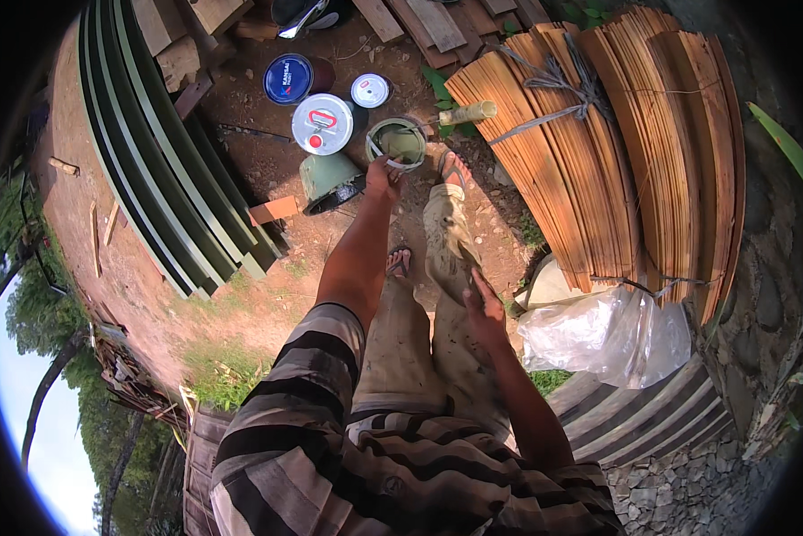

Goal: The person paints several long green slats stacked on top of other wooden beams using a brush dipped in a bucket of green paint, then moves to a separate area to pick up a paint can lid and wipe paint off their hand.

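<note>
At the near rim of a small bucket point(401, 134) with grey-green paint inside, my left hand point(383, 177) is closed on its edge. A pale strip point(403, 163) shows at the fingers; whether it is the bucket's handle, I cannot tell. My right hand point(484, 308) lies against my right trouser leg point(451, 241), fingers stretched out, holding nothing. Left of the bucket stands a can with a white lid and red handle point(322, 124). A green-stained bucket point(330, 183) lies tipped near it. A pale cylinder point(468, 113), perhaps a paint roller, is right of the paint bucket.
A blue-lidded can point(288, 79) and a smaller white-lidded can point(371, 90) stand farther off. Long green-painted boards point(147, 152) lie left. Tied stacks of thin wooden slats point(553, 152) and clear plastic sheeting point(602, 335) lie right. Loose planks point(433, 22) are at the back.
</note>
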Demonstrator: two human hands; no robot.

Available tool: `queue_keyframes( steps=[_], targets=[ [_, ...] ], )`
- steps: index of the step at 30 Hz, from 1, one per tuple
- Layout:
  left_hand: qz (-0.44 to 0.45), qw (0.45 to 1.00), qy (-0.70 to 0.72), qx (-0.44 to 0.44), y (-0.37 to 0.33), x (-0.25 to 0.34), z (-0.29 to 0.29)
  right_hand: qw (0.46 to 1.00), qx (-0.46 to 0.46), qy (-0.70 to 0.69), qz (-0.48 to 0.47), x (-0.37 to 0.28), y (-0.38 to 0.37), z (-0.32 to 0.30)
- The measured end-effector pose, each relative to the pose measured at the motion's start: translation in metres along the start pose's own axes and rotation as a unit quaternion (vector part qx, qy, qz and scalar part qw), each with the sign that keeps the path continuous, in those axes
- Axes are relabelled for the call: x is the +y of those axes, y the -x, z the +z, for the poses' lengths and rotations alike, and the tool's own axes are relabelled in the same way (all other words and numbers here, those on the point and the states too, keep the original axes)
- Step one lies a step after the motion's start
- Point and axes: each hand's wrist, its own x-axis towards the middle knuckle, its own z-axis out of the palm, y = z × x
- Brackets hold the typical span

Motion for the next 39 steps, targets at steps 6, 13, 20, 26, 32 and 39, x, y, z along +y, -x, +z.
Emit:
queue_keyframes(
  steps=[6, 13, 20, 26, 32, 39],
  targets=[
    [-0.021, 0.997, -0.021, -0.075, 0.005, 0.013, -0.002, 0.695, 0.000, -0.709, 0.120, -0.117, -0.102, -0.054],
    [-0.020, 0.997, -0.008, -0.068, 0.022, 0.012, -0.033, 0.765, -0.058, -0.626, 0.140, -0.131, -0.138, -0.032],
    [0.168, 0.980, -0.036, 0.099, -0.010, 0.009, -0.100, 0.877, -0.139, -0.390, 0.242, -0.115, -0.155, 0.023],
    [0.294, 0.901, -0.209, 0.240, -0.023, 0.061, -0.143, 0.965, -0.163, -0.148, 0.146, -0.086, -0.236, 0.109],
    [0.357, 0.865, -0.253, 0.247, -0.077, 0.118, -0.177, 0.991, -0.050, 0.101, -0.068, -0.091, -0.395, 0.198],
    [0.451, 0.810, -0.344, 0.148, -0.172, 0.208, -0.165, 0.986, 0.078, 0.144, 0.023, -0.063, -0.516, 0.262]
  ],
)
